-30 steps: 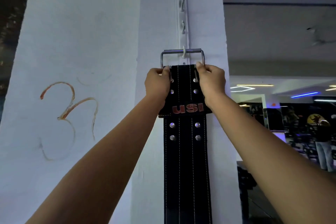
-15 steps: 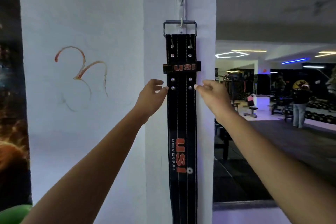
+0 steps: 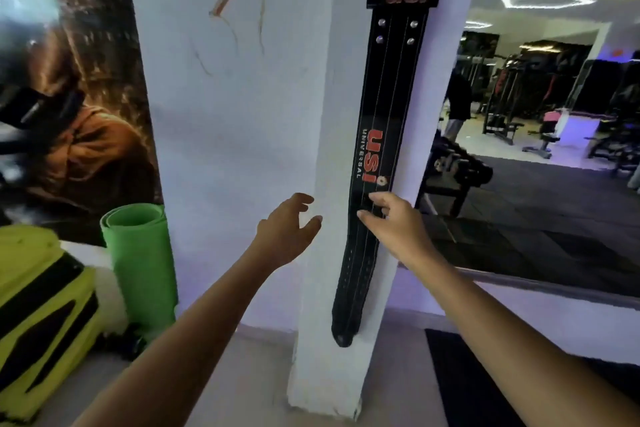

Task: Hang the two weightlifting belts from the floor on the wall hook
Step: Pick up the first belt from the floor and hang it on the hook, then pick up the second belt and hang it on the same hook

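A long black weightlifting belt (image 3: 381,107) with red USI lettering hangs flat down the front of a white pillar (image 3: 332,80). Its buckle and the wall hook are above the top edge, out of view. Its tapered tip ends just above the floor. My left hand (image 3: 287,229) is open in front of the pillar, left of the belt and apart from it. My right hand (image 3: 391,218) is open too, with fingertips at the belt's right edge just below the lettering. No second belt shows.
A rolled green mat (image 3: 142,263) stands against the wall at the left, beside a yellow-and-black object (image 3: 41,315). A poster (image 3: 69,80) covers the left wall. A black floor mat (image 3: 485,385) lies at the right. A mirror shows gym machines (image 3: 519,107).
Both hands let go of the belt's buckle end and dropped down along the hanging belt. The view tilted down, so the hook left the frame and the floor came in.
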{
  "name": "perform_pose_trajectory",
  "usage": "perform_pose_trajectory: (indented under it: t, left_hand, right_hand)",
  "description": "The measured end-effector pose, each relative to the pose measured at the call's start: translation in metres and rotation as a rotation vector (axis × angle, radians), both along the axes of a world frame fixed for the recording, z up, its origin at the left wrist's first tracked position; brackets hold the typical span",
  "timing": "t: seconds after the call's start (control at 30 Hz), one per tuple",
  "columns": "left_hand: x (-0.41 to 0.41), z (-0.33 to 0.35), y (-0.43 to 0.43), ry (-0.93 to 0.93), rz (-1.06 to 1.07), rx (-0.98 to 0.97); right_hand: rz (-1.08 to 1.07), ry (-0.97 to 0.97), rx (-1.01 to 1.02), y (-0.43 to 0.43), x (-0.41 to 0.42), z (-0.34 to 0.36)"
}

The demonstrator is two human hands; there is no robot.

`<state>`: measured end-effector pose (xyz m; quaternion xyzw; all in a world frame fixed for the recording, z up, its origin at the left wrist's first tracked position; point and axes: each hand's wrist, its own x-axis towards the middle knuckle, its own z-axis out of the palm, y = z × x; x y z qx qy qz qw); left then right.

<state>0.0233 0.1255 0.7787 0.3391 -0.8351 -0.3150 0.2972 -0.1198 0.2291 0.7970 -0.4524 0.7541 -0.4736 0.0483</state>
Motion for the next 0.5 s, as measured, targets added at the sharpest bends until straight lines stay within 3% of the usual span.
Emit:
perform_pose_trajectory:
  t: [0.27,0.5]
  left_hand:
    - [0.103,-0.155,0.051,-0.124,0.236,0.351]
    - [0.191,-0.277,0.045,-0.214,0.408,0.699]
  right_hand:
    - [0.191,-0.149,0.398,0.014,0.088,-0.156]
    - [0.26,-0.333,0.711,-0.017,0.167,-0.289]
